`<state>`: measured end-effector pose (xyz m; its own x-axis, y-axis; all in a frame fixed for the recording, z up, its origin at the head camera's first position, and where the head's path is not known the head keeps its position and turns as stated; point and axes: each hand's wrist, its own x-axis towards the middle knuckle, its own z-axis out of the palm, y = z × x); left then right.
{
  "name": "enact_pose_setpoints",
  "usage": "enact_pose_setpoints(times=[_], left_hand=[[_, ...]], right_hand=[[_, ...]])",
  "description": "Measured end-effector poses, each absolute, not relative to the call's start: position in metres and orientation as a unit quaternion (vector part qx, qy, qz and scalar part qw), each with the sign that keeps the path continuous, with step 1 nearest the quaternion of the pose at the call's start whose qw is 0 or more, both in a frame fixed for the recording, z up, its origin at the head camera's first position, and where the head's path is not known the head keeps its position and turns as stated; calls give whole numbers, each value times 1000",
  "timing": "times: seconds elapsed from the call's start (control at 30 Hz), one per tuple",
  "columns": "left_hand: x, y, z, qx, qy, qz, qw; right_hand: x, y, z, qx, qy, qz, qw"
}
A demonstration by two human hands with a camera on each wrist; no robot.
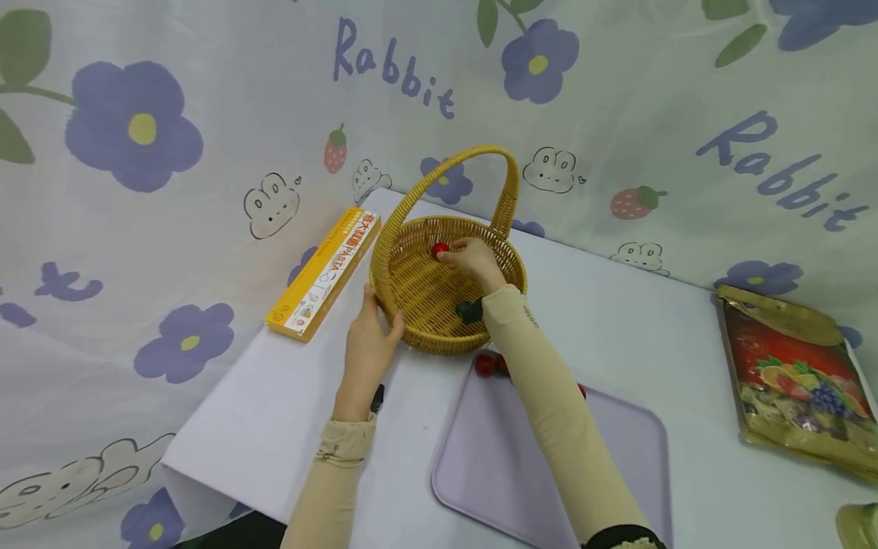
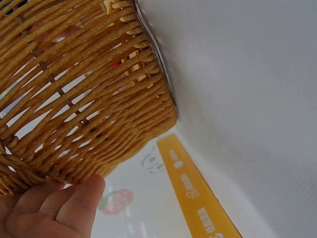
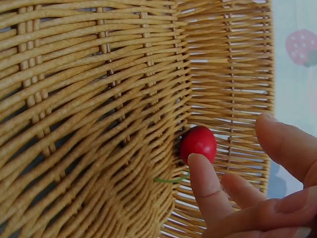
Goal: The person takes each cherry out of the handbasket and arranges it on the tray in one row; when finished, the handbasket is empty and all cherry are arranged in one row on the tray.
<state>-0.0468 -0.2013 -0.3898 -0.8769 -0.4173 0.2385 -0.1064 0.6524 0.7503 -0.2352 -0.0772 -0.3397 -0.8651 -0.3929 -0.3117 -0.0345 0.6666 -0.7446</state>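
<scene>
A round wicker basket (image 1: pixel 442 345) with a tall arched handle stands on the white table. One red cherry (image 3: pixel 202 141) with a green stem lies inside it, against the far wall. My right hand (image 1: pixel 476 263) reaches into the basket. In the right wrist view its index fingertip touches the cherry, while the thumb stands well apart from it. My left hand (image 1: pixel 365 343) holds the basket's near left side by the foot of the handle. In the left wrist view, fingers (image 2: pixel 81 208) press against the woven wall from outside.
A lilac tray (image 1: pixel 494 465) lies in front of the basket, with several red fruits (image 1: pixel 485 364) at its far edge, partly hidden by the right forearm. A yellow pasta box (image 1: pixel 324 274) lies left of the basket. A red and gold bag (image 1: pixel 799 374) lies far right.
</scene>
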Motion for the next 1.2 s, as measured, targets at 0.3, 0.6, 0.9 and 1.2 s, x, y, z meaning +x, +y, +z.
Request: enact_pose_setpoints(times=[0.3,0.6,0.9,1.2], left_hand=[[-47,-203,-390,135,-891,-377,215],[-46,-201,-391,141,-887,-384,215],[-47,-197,-394,143,-890,-383,204],[-48,-201,-395,141,-893,-373,211]], right_hand=[[-243,-88,-346,-114,893,-367,232],[-246,-101,-349,-94,897,-367,230],[-247,-112,-358,-89,911,-354,189],[-246,-124,-366,-87,925,-342,140]])
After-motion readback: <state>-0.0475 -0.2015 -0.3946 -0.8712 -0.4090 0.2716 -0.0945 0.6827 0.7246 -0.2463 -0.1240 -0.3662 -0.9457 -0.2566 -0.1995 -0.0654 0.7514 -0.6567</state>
